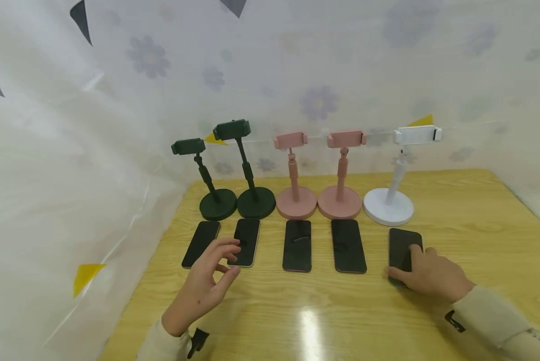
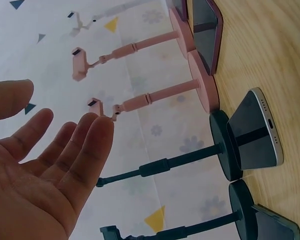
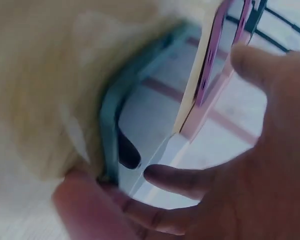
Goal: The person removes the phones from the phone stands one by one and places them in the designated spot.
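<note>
My right hand (image 1: pixel 437 276) grips the rightmost black smartphone (image 1: pixel 400 243) by its sides, thumb at the left edge. Up close in the right wrist view, fingers touch the end of that phone (image 3: pixel 108 117), whose edge is blurred. Fingers loosely bent, my left hand (image 1: pixel 202 283) hovers over the table's left side and holds nothing. Nearest to it are two dark phones, the leftmost smartphone (image 1: pixel 200 243) and a light-edged smartphone (image 1: pixel 248 238). Two more smartphones lie in the middle, one smartphone (image 1: pixel 297 250) left of the other smartphone (image 1: pixel 348 245).
Behind the phones stand a row of phone stands: two dark green, one shorter stand (image 1: pixel 218 204) and one taller stand (image 1: pixel 255 202), a pink stand (image 1: pixel 296 202), another pink stand (image 1: pixel 339 202) and a white stand (image 1: pixel 388 206). A patterned curtain (image 1: pixel 261 75) hangs behind the wooden table (image 1: pixel 270 316).
</note>
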Motion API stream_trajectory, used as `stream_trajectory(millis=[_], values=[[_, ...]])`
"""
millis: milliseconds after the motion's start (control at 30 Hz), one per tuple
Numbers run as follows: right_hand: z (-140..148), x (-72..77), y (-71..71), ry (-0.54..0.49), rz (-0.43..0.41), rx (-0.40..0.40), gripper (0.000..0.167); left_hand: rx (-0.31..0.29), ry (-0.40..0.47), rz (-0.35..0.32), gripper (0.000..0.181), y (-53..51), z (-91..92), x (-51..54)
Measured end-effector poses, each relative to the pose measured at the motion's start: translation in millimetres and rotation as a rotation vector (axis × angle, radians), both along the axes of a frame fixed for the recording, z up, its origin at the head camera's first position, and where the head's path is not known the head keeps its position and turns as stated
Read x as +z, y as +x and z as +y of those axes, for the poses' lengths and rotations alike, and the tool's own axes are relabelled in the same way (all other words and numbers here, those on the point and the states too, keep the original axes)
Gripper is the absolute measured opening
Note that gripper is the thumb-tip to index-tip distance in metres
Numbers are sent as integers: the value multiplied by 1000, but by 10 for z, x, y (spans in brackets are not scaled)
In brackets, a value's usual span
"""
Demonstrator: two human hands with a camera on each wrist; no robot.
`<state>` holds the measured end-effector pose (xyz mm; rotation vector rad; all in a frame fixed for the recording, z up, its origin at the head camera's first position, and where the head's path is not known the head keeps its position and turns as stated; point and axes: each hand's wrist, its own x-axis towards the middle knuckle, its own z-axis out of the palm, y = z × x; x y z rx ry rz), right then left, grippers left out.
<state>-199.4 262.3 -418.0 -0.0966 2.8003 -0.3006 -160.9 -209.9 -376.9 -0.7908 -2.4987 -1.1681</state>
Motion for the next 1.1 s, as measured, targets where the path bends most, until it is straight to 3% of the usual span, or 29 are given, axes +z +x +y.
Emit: stream_trajectory(millis=[200, 400, 900, 1033, 1100], values=[[-158, -47, 80, 49, 15, 37, 114, -22, -13, -23, 39, 13, 43, -32], [-139, -58, 31, 65, 10, 54, 101, -25, -16, -37, 40, 14, 107, -42], [-102, -15, 6, 59, 7, 58, 96, -53, 5, -36, 35, -62, 349, -60], [-74, -28, 1, 80, 29, 83, 94, -36, -21, -51, 34, -111, 476, -47], [-55, -5, 7, 86, 26, 97, 94, 23, -89, -50, 35, -129, 560, -45]])
